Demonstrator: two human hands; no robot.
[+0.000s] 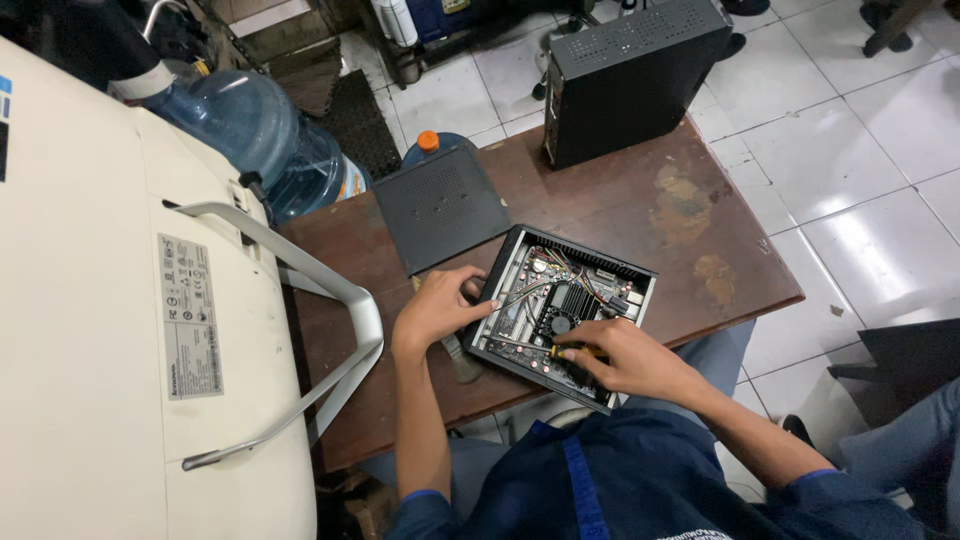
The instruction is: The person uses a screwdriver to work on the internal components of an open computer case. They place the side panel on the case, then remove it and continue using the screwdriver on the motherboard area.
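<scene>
— Hands first: what are they on?

— Left hand (437, 307) rests on the near-left edge of the small open computer case (563, 313), fingers curled over its rim and holding it. Right hand (622, 357) sits at the case's five o'clock corner, closed round a screwdriver (548, 349) with a yellow-and-black handle, the shaft pointing toward nine o'clock across the board inside.

— And where does the case lie?

— Near the middle of the brown wooden table (610, 205), close to the person's edge. Its flat black lid (438, 206) lies at eleven o'clock from it, well apart. A taller black box (630, 75) stands at the table's far edge, at about one o'clock.

— Anything else close by?

— A brush handle (462, 362) lies under the left wrist. At nine o'clock a large cream machine (100, 330) with a grey stand; beyond it, a blue water jug (262, 130) on the floor.
</scene>
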